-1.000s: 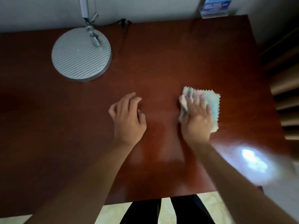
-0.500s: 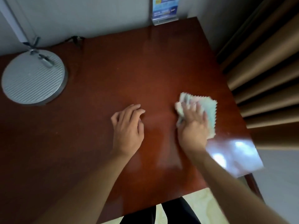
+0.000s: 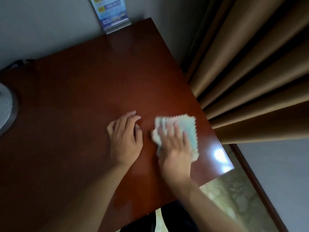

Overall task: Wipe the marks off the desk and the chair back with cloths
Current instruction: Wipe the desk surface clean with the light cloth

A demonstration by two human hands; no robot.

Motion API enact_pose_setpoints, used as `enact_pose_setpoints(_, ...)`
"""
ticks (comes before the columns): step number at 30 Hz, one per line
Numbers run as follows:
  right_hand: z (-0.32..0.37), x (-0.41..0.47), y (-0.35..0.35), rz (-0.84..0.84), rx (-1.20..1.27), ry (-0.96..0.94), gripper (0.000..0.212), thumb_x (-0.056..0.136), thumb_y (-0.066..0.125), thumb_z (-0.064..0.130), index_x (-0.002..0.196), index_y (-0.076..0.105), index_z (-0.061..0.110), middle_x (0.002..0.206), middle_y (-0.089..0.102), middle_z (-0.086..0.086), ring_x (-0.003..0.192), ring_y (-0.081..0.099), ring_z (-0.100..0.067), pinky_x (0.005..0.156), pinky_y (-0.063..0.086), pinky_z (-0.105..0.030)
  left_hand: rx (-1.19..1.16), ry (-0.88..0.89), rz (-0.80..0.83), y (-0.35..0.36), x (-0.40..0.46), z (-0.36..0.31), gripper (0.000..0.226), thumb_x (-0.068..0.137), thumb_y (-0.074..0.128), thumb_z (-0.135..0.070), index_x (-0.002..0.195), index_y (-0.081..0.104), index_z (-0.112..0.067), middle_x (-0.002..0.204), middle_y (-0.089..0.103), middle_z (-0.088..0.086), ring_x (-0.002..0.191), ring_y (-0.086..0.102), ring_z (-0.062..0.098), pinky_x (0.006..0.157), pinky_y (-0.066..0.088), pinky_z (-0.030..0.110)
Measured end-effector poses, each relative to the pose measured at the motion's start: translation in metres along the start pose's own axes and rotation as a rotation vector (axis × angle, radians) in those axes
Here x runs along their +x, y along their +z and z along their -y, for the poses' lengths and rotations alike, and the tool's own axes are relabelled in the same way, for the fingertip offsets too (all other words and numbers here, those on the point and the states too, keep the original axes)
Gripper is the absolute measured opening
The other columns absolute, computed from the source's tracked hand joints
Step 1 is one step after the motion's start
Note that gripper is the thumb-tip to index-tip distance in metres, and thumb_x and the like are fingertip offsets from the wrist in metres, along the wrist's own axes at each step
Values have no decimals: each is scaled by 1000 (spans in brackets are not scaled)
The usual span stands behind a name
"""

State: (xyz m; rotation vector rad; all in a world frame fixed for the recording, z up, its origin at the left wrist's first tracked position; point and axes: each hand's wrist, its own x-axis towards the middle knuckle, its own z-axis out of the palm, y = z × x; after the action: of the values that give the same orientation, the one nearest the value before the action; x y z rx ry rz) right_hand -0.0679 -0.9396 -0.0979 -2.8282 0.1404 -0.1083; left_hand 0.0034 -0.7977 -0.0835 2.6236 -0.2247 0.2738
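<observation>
A pale green and pink cloth (image 3: 189, 126) with zigzag edges lies on the dark red-brown desk (image 3: 80, 101) near its right edge. My right hand (image 3: 175, 148) presses flat on the cloth with straight fingers spread over it; both are blurred. My left hand (image 3: 125, 138) rests palm down on the bare desk just left of the cloth, fingers loosely bent, holding nothing. No marks show on the wood, and no chair is in view.
A round silver lamp base (image 3: 5, 108) is cut off at the left edge. A blue leaflet stand (image 3: 112, 14) sits at the desk's far corner against the wall. Brown curtain folds (image 3: 250, 72) hang close beside the right desk edge. Patterned floor (image 3: 234, 190) shows below.
The view has swung right, so the lamp base slid almost out of frame and the curtain came in. My right hand and the cloth have stayed near the right edge, now blurred.
</observation>
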Motion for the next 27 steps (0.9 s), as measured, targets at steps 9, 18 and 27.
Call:
enact_pose_setpoints(9, -58, 71, -16, -39, -2, -65, 52, 85, 49, 22, 137, 55, 21, 145, 51, -3, 139, 40, -27, 115, 31, -49, 18, 29, 109, 16, 15, -26, 32, 82, 53, -14, 112, 65, -16, 129, 62, -2, 122, 55, 17, 103, 32, 38)
enact_pose_setpoints(18, -45, -35, -15, 71, 37, -152, 62, 79, 58, 18, 141, 51, 21, 151, 42, -1, 145, 31, -26, 117, 24, -48, -18, 15, 74, 32, 10, -41, 33, 83, 55, -4, 113, 64, -13, 127, 63, 0, 121, 56, 20, 100, 36, 42)
enact_pose_setpoints(27, -44, 40, -9, 12, 102, -141, 53, 83, 58, 21, 136, 56, 21, 146, 49, -2, 141, 37, -25, 116, 29, -48, -17, -6, 64, 21, 17, -34, 45, 79, 39, -8, 118, 60, -13, 132, 60, 1, 127, 52, 20, 102, 34, 41)
